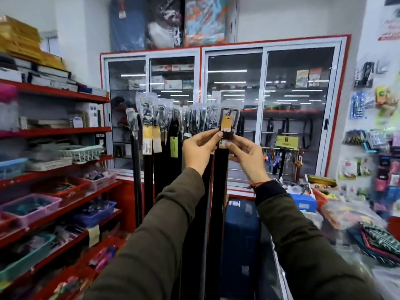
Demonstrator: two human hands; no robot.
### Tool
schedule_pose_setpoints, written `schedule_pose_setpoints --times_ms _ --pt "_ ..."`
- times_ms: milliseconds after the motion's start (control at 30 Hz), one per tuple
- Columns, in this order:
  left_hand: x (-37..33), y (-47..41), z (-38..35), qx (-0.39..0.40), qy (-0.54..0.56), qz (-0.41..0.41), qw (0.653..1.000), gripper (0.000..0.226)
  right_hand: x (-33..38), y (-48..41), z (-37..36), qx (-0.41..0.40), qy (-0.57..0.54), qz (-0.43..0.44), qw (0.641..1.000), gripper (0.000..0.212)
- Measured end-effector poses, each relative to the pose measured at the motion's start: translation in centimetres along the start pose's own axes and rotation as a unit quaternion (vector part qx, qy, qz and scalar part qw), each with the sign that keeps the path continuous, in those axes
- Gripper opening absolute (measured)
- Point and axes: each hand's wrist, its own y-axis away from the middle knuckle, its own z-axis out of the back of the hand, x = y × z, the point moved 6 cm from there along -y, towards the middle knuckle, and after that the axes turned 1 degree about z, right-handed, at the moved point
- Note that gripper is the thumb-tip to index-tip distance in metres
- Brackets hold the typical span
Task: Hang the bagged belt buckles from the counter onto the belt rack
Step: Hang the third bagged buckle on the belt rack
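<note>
Both hands, the left hand [200,150] and the right hand [245,158], were raised at the right end of the belt rack [171,111], pinching the bagged buckle [229,120] between them. To the left, hanging belts [158,161] stood packed edge to edge, with no gap between them. The red shelving [58,133] with its baskets closed off the left side. The glass cabinet [292,105] stood behind. The blue suitcase [240,239] filled the floor below. The cluttered counter [355,215] bounded the right. Open air lay above the counter, right of the right hand.
</note>
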Motion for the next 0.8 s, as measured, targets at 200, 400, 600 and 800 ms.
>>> schedule_pose_setpoints --times_ms 200,400,600,800 --pt "-1.4 -3.6 -1.6 -0.014 0.028 0.058 0.998 0.029 2.1 -2.9 -0.7 0.019 0.007 -0.037 0.999 0.03" --pt "0.4 -4.2 -2.7 0.009 0.098 0.155 0.983 0.034 1.5 -3.8 0.2 0.023 0.007 -0.052 0.998 0.034" --pt "0.6 -4.9 -3.0 0.002 0.101 0.165 0.981 0.023 0.7 -4.7 0.2 0.019 -0.001 -0.054 0.998 0.035" --pt "1.7 -4.8 -3.0 -0.011 0.115 0.174 0.978 0.015 -0.9 -6.0 0.7 0.015 0.023 -0.05 0.998 0.041"
